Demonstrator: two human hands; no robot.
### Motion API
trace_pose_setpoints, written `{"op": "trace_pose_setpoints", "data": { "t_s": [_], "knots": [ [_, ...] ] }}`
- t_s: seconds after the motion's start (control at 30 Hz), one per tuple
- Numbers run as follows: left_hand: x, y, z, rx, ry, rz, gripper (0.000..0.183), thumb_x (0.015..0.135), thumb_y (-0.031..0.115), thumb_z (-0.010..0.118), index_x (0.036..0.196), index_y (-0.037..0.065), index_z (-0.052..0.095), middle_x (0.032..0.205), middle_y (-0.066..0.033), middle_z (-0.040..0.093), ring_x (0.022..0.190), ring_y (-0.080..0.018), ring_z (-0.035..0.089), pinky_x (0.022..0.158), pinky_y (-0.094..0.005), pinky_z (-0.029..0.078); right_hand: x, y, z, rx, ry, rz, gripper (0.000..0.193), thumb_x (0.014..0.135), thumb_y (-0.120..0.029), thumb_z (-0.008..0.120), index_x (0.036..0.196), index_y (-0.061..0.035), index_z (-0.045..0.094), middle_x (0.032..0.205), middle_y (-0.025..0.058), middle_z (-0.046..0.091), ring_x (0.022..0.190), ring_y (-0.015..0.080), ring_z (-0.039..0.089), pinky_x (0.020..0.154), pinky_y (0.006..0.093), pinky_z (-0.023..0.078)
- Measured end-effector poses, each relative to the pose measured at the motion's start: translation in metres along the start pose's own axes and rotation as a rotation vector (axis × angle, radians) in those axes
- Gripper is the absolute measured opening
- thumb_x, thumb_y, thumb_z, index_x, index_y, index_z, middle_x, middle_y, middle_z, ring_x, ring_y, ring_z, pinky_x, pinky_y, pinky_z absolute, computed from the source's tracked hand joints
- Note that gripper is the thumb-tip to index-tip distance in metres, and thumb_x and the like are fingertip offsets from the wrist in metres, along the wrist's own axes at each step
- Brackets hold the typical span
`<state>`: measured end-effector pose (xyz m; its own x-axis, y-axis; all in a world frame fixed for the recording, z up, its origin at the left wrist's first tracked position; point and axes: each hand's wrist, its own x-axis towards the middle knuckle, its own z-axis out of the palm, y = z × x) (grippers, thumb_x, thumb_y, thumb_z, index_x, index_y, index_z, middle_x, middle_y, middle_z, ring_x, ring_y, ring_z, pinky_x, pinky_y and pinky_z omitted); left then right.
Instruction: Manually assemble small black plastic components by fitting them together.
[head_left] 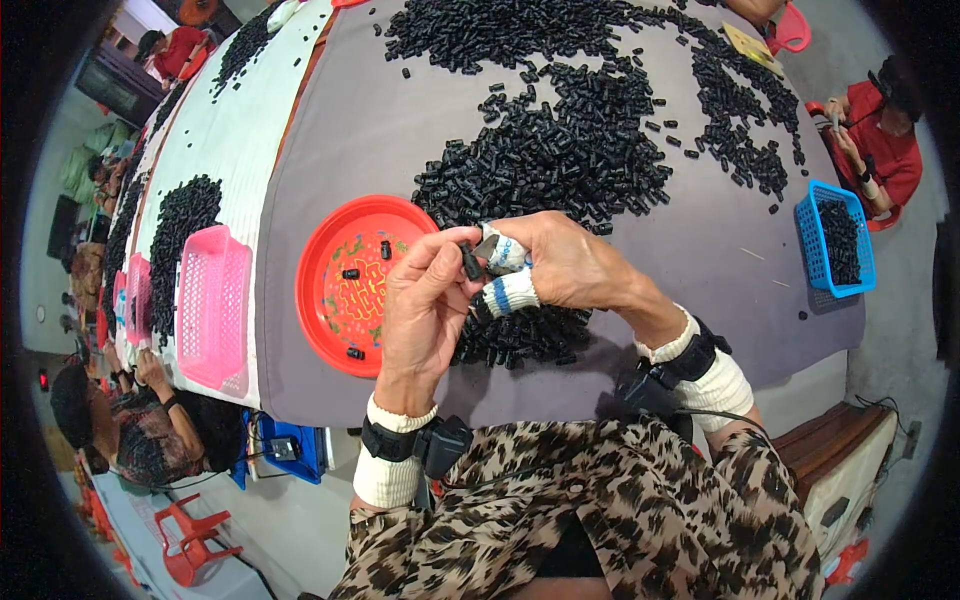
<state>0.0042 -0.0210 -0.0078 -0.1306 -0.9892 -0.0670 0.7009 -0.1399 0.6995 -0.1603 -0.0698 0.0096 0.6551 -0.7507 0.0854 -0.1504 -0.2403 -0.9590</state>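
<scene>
Over grey cloth (345, 130), the left hand (418, 315) pinches a black piece (471, 263); wrappings (515, 291) hide the grip of the right hand (578, 262).

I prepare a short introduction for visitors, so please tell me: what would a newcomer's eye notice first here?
Probably the great spread of small black parts across the gray tablecloth. In the picture's middle, the left hand pinches one black part beside the right hand, which wears white finger wraps. Then the bright red plate to their left.

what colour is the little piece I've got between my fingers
The little piece is black; the head view shows it best.
</scene>
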Motion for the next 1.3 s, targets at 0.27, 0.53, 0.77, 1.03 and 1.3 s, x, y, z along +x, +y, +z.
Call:
{"op": "trace_pose_setpoints", "data": {
  "t_s": [0.27, 0.53, 0.77, 1.03, 1.3],
  "knots": [
    [-0.002, 0.002, 0.000, 0.085, 0.077, -0.007, 0.020, 0.088, 0.010, 0.052, 0.101, -0.004, 0.058, 0.084, -0.0057, 0.060, 0.070, -0.0077, 0.055, 0.064, -0.0202, 0.048, 0.005, -0.006, 0.002, -0.075, -0.076, 0.013, 0.032, 0.068, -0.029, 0.068, 0.081, -0.0010, 0.058, 0.065, 0.0079, 0.057, 0.058, 0.0167, 0.050, 0.055, 0.0316, 0.041],
    [-0.003, 0.028, -0.049, 0.525, 0.250, 0.207, 0.020, 0.086, 0.012, 0.056, 0.102, 0.000, 0.060, 0.080, -0.0016, 0.058, 0.067, -0.0077, 0.054, 0.061, -0.0232, 0.046, -0.002, 0.000, -0.011, -0.081, -0.038, 0.077, 0.026, 0.075, -0.025, 0.067, 0.083, -0.0023, 0.057, 0.065, 0.0069, 0.056, 0.059, 0.0116, 0.048, 0.058, 0.0294, 0.042],
    [-0.002, 0.026, -0.074, 0.798, 0.381, 0.119, 0.023, 0.085, 0.014, 0.058, 0.103, 0.000, 0.060, 0.095, -0.0048, 0.058, 0.076, -0.0083, 0.054, 0.074, -0.0222, 0.046, -0.031, 0.026, -0.042, -0.082, 0.188, 0.157, 0.013, 0.083, -0.022, 0.056, 0.082, -0.0089, 0.056, 0.060, -0.0058, 0.048, 0.045, 0.0005, 0.041, 0.039, 0.0162, 0.031],
    [0.031, -0.028, -0.052, 1.375, 0.205, 0.005, 0.022, 0.075, 0.015, 0.064, 0.089, -0.002, 0.062, 0.078, -0.0126, 0.063, 0.073, -0.0181, 0.059, 0.066, -0.0292, 0.045, -0.060, 0.032, -0.047, 0.016, 0.223, 0.393, 0.021, 0.082, -0.028, 0.056, 0.080, -0.0075, 0.052, 0.056, -0.0030, 0.043, 0.046, 0.0060, 0.041, 0.041, 0.0223, 0.032],
    [0.042, -0.054, -0.050, 1.870, 0.114, 0.244, 0.021, 0.074, 0.019, 0.063, 0.083, 0.001, 0.059, 0.079, -0.0145, 0.057, 0.080, -0.0313, 0.056, 0.069, -0.0412, 0.045, -0.061, 0.048, -0.034, -0.018, 0.169, 0.361, 0.020, 0.081, -0.025, 0.059, 0.077, -0.0065, 0.052, 0.058, -0.0035, 0.045, 0.050, 0.0063, 0.040, 0.045, 0.0242, 0.031]
  ]
}}
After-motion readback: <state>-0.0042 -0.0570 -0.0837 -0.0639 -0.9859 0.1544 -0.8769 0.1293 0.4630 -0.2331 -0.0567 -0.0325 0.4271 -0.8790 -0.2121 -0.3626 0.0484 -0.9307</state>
